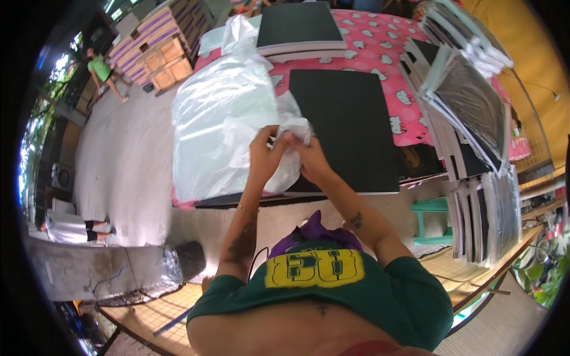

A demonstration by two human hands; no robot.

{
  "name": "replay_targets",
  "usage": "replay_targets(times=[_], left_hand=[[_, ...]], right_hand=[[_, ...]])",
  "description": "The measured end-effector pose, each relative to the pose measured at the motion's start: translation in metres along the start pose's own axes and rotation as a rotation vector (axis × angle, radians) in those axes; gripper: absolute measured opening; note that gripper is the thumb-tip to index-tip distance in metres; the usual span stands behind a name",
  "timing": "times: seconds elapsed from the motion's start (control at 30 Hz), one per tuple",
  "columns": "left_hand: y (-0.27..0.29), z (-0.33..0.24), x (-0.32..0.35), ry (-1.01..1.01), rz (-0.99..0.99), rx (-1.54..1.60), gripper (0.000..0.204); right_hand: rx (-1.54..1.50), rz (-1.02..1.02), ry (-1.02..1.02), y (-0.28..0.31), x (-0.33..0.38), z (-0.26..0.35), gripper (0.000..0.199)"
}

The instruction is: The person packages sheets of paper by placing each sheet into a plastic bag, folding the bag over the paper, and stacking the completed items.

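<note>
Pinching crumpled translucent plastic (298, 126) with the fingers of left hand (266, 147) and right hand (313, 158), beside one black panel (350, 118), with dark panels (469, 98) in clear wrapping (504, 204) farther right.

1. Upper left of the frame: a tall stack of purple-and-tan striped cardboard boxes (133, 56), with plain light-brown boxes (167, 62) just in front.
2. Left, below that stack: a person in a bright green top (102, 71), on a smooth grey floor (127, 148).
3. Lower left: another person in a pale grey shirt and black shorts (68, 226).
4. Right of centre, low: a green plastic stool (430, 206).
5. Upper right: a yellow-orange sheet (528, 38).
6. Lower right edge: leafy green plants (552, 276).
</note>
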State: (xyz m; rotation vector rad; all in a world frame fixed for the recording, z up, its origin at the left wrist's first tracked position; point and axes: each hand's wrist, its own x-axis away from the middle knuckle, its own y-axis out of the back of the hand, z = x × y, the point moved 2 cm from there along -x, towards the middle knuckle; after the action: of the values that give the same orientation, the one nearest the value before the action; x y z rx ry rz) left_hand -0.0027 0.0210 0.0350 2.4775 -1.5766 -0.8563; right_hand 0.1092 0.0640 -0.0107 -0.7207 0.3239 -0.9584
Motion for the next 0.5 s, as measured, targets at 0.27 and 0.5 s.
replay_targets(times=[0.27,0.5], left_hand=[[0.032,0.008,-0.007,-0.053,-0.371,-0.280,0.014],[0.013,0.037,0.000,-0.108,-0.259,-0.284,0.013]], right_hand=[[-0.082,-0.401,0.384,0.023,0.022,0.013,0.033],[-0.300,-0.101,-0.092,0.064,0.029,0.037,0.036]])
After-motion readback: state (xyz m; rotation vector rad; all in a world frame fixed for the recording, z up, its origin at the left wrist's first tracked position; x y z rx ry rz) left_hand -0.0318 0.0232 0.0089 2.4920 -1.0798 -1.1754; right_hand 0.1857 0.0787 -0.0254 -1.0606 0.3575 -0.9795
